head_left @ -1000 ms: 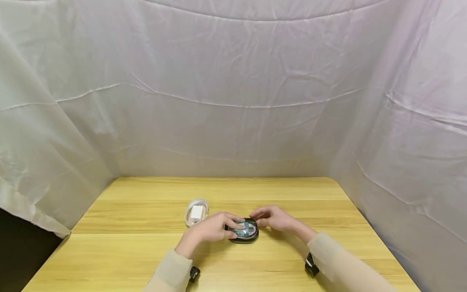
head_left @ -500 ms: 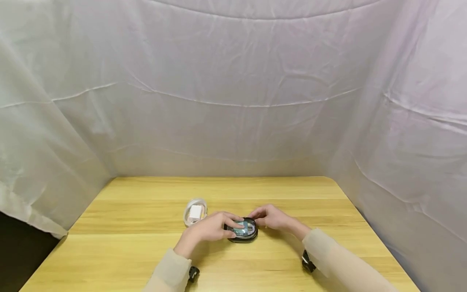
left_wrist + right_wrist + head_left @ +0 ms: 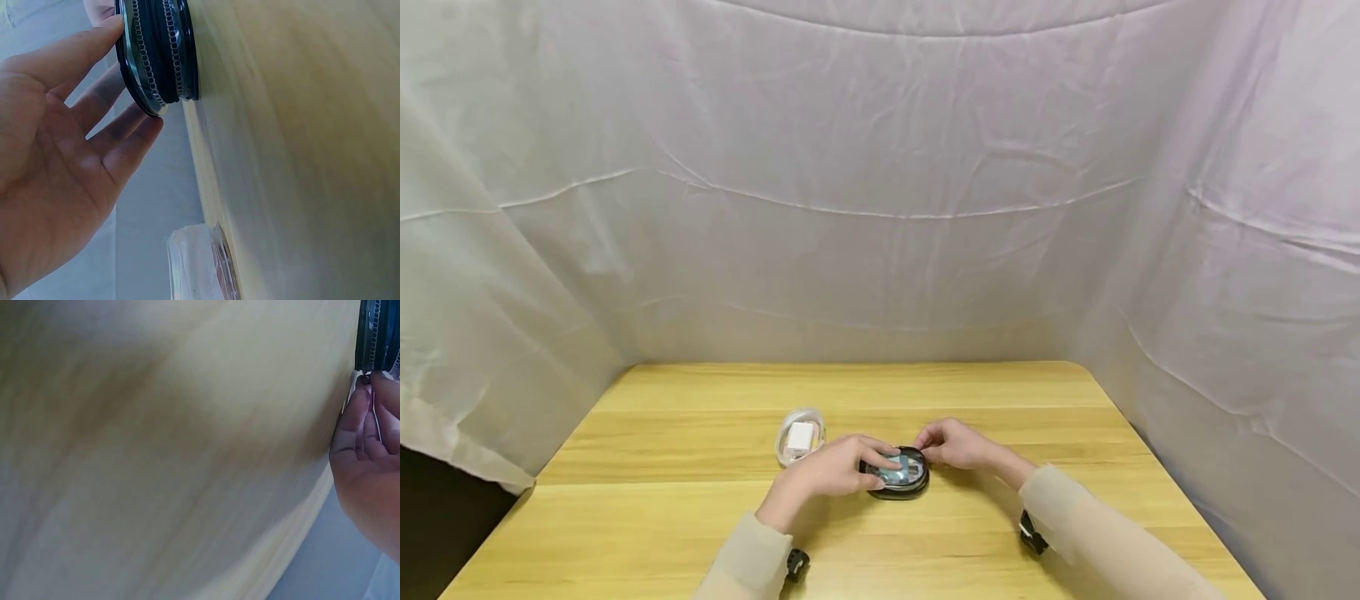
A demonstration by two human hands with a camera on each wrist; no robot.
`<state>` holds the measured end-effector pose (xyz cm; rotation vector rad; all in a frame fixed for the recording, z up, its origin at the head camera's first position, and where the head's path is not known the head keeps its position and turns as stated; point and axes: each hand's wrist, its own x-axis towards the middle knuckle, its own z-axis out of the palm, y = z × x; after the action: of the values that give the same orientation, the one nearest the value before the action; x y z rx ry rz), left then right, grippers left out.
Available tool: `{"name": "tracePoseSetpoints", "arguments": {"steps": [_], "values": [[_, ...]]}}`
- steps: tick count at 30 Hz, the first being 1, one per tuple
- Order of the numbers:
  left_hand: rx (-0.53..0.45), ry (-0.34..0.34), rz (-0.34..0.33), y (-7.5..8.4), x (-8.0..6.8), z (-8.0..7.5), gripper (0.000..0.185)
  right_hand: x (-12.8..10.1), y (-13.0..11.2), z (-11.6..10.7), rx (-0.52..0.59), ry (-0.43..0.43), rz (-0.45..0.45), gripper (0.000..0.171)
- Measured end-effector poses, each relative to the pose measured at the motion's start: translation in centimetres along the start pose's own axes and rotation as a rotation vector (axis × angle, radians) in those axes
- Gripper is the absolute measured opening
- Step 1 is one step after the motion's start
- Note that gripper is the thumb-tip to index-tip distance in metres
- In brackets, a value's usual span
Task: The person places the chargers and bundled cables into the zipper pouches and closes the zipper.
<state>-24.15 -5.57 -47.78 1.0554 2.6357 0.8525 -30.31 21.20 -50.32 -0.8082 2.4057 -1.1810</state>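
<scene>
A small oval zipper case [image 3: 912, 477] with a clear top and black trim lies on the wooden table [image 3: 647, 533]. My left hand [image 3: 835, 468] rests over it from the left, thumb and fingers spread and pressing on its upper rim. In the left wrist view, the case's side [image 3: 157, 47] shows a dark zipper between two rows of pale stitching. My right hand [image 3: 961, 444] is at the far right end of the case. In the right wrist view, its thumb and forefinger pinch the small dark zipper pull [image 3: 366, 379] right at the case's edge.
A coiled white cable [image 3: 782, 437] with a white charger plug [image 3: 801, 437] lies left of the case, just beyond my left hand. In the left wrist view, its clear plastic wrapping [image 3: 190, 262] shows. Pale fabric curtains [image 3: 880, 250] enclose the table's back and sides.
My right hand's fingertips have drawn together at the case's far right end. My left hand stays on the case. The head view has shifted slightly.
</scene>
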Motion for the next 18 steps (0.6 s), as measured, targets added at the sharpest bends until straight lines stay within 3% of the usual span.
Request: {"name": "tracePoseSetpoints", "arguments": {"steps": [8,18], "values": [[-0.013,0.007,0.001,0.21,-0.15,0.18,0.033,0.0,0.26,0.1,-0.115,0.002,-0.059,0.009],[0.008,0.021,-0.028,0.64,-0.19,0.3,0.033,-0.38,0.46,0.1,-0.199,0.038,-0.068,0.006]]}}
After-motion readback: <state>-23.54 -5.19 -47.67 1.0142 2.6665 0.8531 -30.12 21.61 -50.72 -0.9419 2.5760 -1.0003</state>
